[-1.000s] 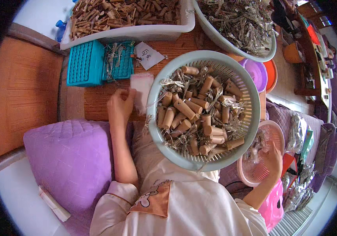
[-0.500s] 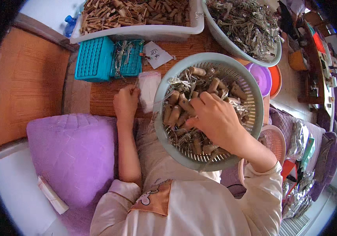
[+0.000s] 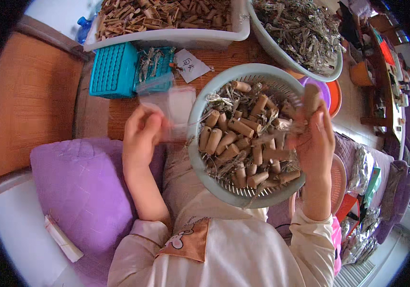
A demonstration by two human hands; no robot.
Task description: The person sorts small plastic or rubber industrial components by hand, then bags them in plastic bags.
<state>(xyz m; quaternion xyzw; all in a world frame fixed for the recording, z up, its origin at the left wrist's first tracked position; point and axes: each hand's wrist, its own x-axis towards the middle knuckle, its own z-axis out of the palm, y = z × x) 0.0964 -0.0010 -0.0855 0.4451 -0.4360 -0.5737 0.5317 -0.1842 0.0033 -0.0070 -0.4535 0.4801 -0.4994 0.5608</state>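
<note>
Brown stopper (image 3: 311, 99) is pinched in my right hand (image 3: 317, 146), right of centre over the grey-green colander (image 3: 255, 70); my left hand (image 3: 140, 131), left of centre, pinches a blurred clear bag (image 3: 159, 98). Tangled silvery wires (image 3: 220, 99), pulled quickly, could drag other stoppers (image 3: 239, 127) out.

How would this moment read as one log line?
Left hand: holds blurred clear bag | Right hand: holds brown cylinder | Green basket: holds more cylinders

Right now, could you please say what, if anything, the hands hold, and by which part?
Left hand: a clear bag, apparently by its edge, though blurred. Right hand: a brown cylinder, by its lower end.
</note>
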